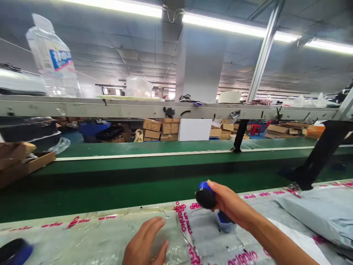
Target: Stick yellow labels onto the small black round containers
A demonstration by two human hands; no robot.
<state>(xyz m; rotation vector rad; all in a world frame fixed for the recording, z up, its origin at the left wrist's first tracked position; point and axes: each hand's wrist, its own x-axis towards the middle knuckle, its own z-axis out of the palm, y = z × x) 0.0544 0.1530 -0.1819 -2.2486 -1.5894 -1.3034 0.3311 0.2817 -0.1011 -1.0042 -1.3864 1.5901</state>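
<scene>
The right hand [228, 203] pinches a round black and blue thing [205, 198] at its fingertips, up over the edge of the sheet [91, 239]. A blue piece [226, 223] sits just below those fingers. The left hand [145, 241] is over the sheet, fingers close together and a bit bent, thumb apart. Far left of its fingers is a black and blue piece [15, 251]. The green belt [116, 189] lies past all the fingers.

A hand could pass over the plastic sheet [91, 239] between the left hand [146, 241] and the round piece [16, 251], or along the green surface [116, 195]. At right, a black post [318, 156] and a pale bag [322, 213] obstruct; a shelf [129, 109] crosses above.
</scene>
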